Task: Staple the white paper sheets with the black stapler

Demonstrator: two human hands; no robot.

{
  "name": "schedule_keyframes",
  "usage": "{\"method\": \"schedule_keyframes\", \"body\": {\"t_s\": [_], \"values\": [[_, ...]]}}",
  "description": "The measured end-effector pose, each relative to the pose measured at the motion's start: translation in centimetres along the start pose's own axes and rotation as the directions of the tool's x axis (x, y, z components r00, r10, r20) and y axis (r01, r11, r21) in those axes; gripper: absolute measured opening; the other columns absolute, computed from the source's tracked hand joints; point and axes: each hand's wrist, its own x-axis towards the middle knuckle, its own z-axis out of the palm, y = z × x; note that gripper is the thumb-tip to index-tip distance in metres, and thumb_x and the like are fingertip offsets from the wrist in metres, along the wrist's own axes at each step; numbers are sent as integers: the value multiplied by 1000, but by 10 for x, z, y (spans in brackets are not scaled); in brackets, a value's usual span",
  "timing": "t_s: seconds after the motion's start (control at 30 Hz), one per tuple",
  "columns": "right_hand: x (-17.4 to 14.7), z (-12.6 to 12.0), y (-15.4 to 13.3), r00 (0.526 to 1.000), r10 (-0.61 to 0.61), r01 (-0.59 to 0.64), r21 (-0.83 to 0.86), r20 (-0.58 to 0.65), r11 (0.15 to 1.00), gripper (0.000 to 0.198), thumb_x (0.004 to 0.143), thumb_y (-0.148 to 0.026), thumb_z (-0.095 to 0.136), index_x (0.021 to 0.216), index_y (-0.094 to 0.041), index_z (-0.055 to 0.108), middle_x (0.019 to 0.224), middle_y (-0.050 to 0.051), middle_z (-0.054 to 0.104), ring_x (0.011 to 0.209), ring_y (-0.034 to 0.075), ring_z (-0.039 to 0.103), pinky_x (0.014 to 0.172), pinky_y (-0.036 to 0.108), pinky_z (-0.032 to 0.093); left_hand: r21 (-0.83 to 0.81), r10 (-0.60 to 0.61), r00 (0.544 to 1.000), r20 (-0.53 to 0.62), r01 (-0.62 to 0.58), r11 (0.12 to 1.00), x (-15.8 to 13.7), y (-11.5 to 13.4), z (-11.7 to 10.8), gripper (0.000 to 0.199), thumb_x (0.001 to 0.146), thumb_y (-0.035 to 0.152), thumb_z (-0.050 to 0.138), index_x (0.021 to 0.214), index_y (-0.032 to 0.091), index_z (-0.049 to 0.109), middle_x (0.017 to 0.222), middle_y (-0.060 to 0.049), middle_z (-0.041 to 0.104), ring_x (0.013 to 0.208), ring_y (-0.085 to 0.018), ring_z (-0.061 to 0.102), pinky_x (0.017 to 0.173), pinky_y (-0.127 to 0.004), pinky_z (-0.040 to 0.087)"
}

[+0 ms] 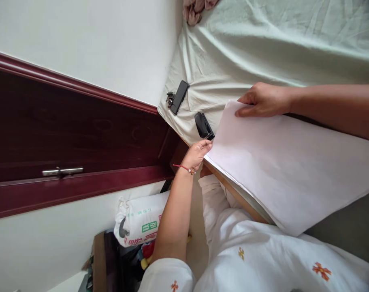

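Pale green bedsheet (pixel 263 52) covers the bed where fingertips of one hand (pixel 197 153) pinch a corner of the white paper sheet (pixel 281 162); the other hand (pixel 261 99) grips its far edge, fingers curled together, beside a black stapler (pixel 203 125)

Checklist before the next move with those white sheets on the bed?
1. Right hand on the far edge of the white sheets: ok; whether it grips, cannot tell.
2. Left hand fingers pinching the sheets' corner: ok.
3. Black object clear of that corner: not ok, it lies right beside it; contact cannot tell.
4. Black device with keys clear of the sheets: ok, apart.
5. Sheets fully on the bed: not ok, the near edge overhangs the bed's side.
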Motion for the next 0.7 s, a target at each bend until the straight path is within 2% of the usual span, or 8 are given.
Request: {"method": "schedule_keyframes", "body": {"t_s": [0.1,0.2,0.33,0.47,0.6,0.7], "values": [[0,0,1,1000,2,-2,-13,-7,1000,33,98,-36,61,70,-18,57,66,0,50,66,11,45,71,31,36,55,86,994,-67,-83,995,-4,-6,7,35,77,46,87,87,16,72,77,1,69,72,-13,59,72,-24,46],[-1,0,2,1000,4,-4,12,-17,1000,34,99,-40,59,73,-18,59,68,0,53,65,12,46,69,32,37,115,192,977,-89,-182,977,-8,-9,17,34,89,51,76,95,18,72,84,-2,70,80,-16,61,77,-25,47],[-1,0,2,999,49,-49,77,4,996,29,101,-41,57,89,-18,69,78,1,64,69,13,55,71,31,42,269,302,947,-112,-263,927,-13,-9,23,40,96,57,67,89,18,71,80,-2,66,78,-17,57,76,-26,44],[2,3,1,999,-43,43,-7,-9,999,31,104,-47,53,99,-19,67,83,1,65,73,13,53,77,31,42,393,385,918,-99,-319,862,-18,-8,20,38,99,55,63,89,19,72,78,-1,64,75,-16,55,74,-26,42],[3,6,-1,997,-67,70,-98,34,993,41,106,-50,49,78,-19,52,66,0,51,65,12,40,76,32,37,363,388,914,-116,-325,873,-20,-17,19,38,99,56,63,94,20,73,84,-2,68,81,-17,59,79,-26,46],[1,4,-3,998,-48,51,-94,32,994,44,105,-47,49,72,-19,45,64,0,46,64,11,37,77,32,37,223,366,914,-174,-325,919,-20,-28,20,42,96,61,66,99,20,72,89,-2,70,84,-16,60,81,-25,47]]}}
